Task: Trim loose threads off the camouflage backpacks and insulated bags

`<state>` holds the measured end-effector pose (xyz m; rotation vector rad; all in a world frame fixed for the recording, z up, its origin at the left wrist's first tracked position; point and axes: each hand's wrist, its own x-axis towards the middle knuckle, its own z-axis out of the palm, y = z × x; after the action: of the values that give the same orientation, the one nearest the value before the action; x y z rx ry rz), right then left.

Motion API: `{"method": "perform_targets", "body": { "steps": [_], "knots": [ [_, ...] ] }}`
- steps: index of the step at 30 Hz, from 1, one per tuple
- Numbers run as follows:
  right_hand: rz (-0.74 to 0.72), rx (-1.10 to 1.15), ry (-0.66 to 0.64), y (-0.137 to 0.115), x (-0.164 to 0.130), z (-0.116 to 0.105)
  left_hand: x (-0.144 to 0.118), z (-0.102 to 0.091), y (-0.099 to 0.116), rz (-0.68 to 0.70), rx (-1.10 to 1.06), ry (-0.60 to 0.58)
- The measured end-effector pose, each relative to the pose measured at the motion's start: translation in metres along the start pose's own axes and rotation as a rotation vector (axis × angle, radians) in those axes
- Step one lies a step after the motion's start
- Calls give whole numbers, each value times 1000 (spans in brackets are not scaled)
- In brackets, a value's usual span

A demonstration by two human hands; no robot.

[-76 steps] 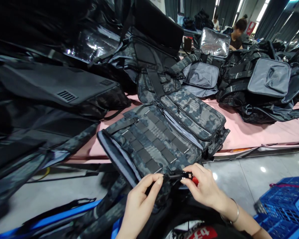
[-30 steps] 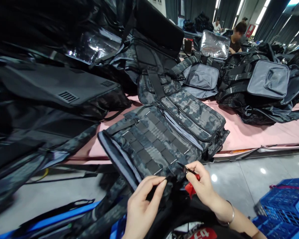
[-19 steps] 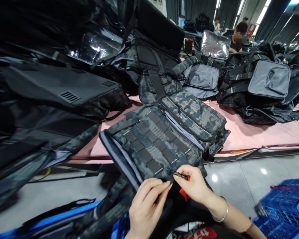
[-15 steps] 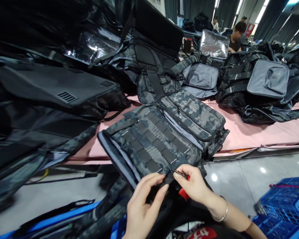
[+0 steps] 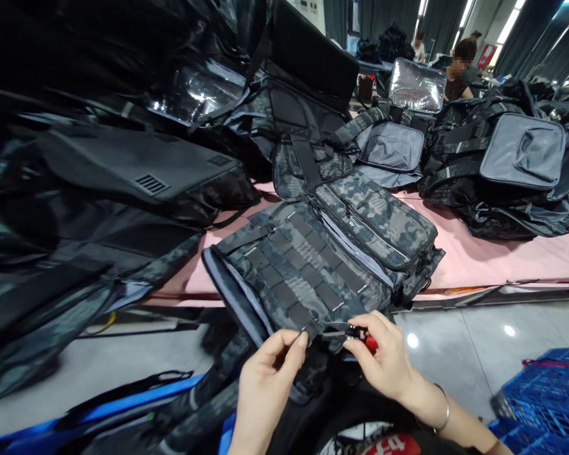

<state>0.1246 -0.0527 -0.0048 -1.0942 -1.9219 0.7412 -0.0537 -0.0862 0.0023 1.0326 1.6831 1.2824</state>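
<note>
A dark camouflage backpack [image 5: 284,249] lies in front of me, its near end hanging over the table edge. Rows of dark webbing cross its panel, and zipped openings show a grey lining. At its near edge my left hand [image 5: 268,379] pinches a short black webbing strap [image 5: 312,330] between thumb and fingertips. My right hand [image 5: 389,354] grips thread snips [image 5: 353,331] with red handles, the blades apart and pointing left toward the strap. The tips lie close to the strap; whether they touch it I cannot tell.
More backpacks crowd the pink-covered table [image 5: 469,259], with a dark one [image 5: 128,170] at left and grey-lined ones [image 5: 521,151] at right. Blue plastic crates [image 5: 545,392] stand on the floor at lower right. A person [image 5: 459,72] is at the back.
My left thumb and fingers have closed on the strap. My right hand has turned the snips, so the spread blades now show plainly. The whole view has shifted slightly.
</note>
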Motion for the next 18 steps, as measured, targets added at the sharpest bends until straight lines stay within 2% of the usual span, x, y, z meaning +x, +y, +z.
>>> {"method": "perform_targets", "body": {
  "steps": [7, 18],
  "knots": [
    [-99, -133, 3, 1, 0, 1, 0, 1, -4, 11, 22, 15],
    [-108, -163, -15, -2, 2, -1, -3, 0, 1, 11, 23, 7]
  ]
}}
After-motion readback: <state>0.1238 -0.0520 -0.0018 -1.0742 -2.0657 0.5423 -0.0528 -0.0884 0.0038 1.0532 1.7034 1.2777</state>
